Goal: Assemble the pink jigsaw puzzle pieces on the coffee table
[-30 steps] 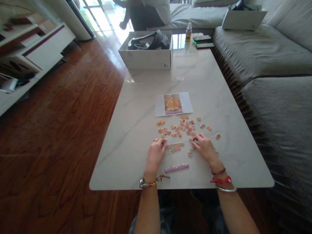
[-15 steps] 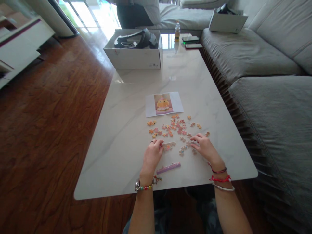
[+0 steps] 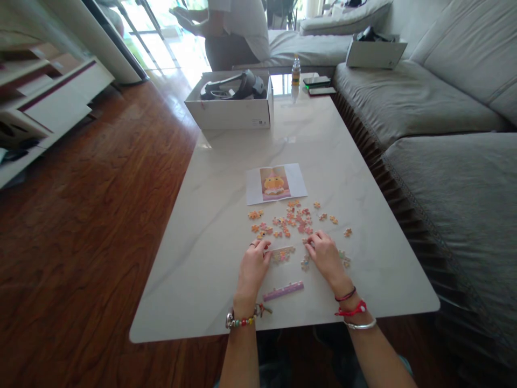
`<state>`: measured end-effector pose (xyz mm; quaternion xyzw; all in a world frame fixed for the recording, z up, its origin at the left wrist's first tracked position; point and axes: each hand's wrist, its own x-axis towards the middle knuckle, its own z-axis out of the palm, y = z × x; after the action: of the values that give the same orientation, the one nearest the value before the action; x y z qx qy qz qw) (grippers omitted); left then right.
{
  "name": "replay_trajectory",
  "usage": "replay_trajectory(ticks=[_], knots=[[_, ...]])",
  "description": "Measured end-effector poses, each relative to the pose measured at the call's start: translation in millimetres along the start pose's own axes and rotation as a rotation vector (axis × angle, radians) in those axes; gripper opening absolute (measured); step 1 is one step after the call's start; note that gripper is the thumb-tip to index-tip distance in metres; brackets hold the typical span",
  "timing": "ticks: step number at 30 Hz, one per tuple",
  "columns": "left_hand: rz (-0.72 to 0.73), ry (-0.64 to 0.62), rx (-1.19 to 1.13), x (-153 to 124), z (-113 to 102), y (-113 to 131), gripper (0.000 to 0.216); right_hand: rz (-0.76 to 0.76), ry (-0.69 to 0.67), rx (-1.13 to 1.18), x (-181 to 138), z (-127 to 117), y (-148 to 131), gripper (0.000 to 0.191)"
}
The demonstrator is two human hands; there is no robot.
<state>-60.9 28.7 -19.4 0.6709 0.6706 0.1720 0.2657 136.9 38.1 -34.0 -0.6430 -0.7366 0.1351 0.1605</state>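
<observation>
On the white marble table, my left hand (image 3: 253, 265) has its fingers closed at the left end of a small joined group of puzzle pieces (image 3: 281, 255) with a straight pale upper edge. My right hand (image 3: 325, 256) pinches a small puzzle piece (image 3: 305, 242), mostly hidden by the fingertips. Below that hand lie a few pale pieces (image 3: 305, 263), and others stick out to its right. Nearer to me rests a purple joined strip of puzzle pieces (image 3: 283, 291). Many loose orange and pink pieces (image 3: 299, 218) are scattered beyond my hands.
A paper sheet with a printed picture (image 3: 276, 183) lies behind the pieces. At the far end stand a white box (image 3: 236, 115) with a black headset in it, a bottle (image 3: 296, 73) and two phones (image 3: 321, 91). A grey sofa (image 3: 452, 178) runs along the right; a person stands beyond the table.
My right hand has moved left, closer to the joined group, uncovering pale pieces on its right. My left hand keeps its place at the group. The whole view has tilted slightly upward.
</observation>
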Motion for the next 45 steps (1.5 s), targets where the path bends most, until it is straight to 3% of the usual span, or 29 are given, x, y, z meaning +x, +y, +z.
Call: replay_trajectory(ticks=[5, 9, 13, 17, 22, 27, 34, 45], knots=[[-0.01, 0.035, -0.105, 7, -5, 4, 0.017, -0.034, 0.035, 0.035, 0, -1, -4, 0.005], [0.006, -0.001, -0.399, 21, -9, 22, 0.017, -0.155, 0.071, 0.298, 9, -12, -20, 0.006], [-0.047, -0.219, -0.771, 43, -12, 36, 0.025, -0.267, 0.047, 0.473, 38, -34, -39, 0.011], [-0.119, -0.139, -0.908, 58, -32, 47, 0.03, -0.205, 0.038, 0.638, 74, -59, -50, 0.011], [-0.113, -0.018, -0.926, 69, -60, 59, 0.026, -0.077, -0.081, 0.854, 101, -66, -52, 0.017], [-0.055, 0.045, -0.932, 78, -64, 55, 0.019, -0.044, -0.151, 0.956, 106, -63, -55, 0.022], [-0.062, 0.061, -0.938, 80, -67, 53, 0.02, -0.014, -0.149, 0.98, 112, -61, -60, 0.029], [-0.153, -0.007, -0.938, 70, -77, 55, 0.026, 0.033, -0.257, 1.079, 120, -65, -67, 0.018]])
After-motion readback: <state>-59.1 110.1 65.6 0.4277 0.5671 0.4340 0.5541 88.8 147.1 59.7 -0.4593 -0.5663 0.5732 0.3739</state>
